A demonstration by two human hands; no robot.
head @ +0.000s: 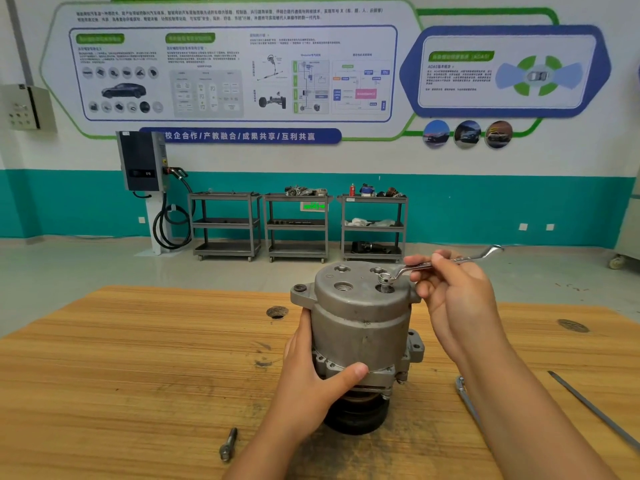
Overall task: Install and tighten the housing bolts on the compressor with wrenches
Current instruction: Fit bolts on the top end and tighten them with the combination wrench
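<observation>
compressor: upright near the middle of the wooden table, dark pulley end down, flat housing face up. gripped low on the body by the left hand, thumb laid across the front flange, fingers wrapped round the far left side and mostly hidden behind the casting. on the top face, toward the right, a housing bolt standing proud of its hole, threads showing below the head (not seated). over that head, the ring end of a wrench; shank running up and to the right, other end free in the air. pinched on the shank by the right hand, thumb on top, fingers curled beneath; hard to make out how many fingers touch the steel. other holes visible on the top face, contents too small to tell. loose bolt lying on the table at front left, well apart from the compressor. right of the compressor, a second wrench flat on the wood, only one end showing, the rest covered by the right forearm. farther right, a long thin metal bar, cut off by the frame edge. in the background, three metal carts along the wall, items on their shelves too blurred to name.
</observation>
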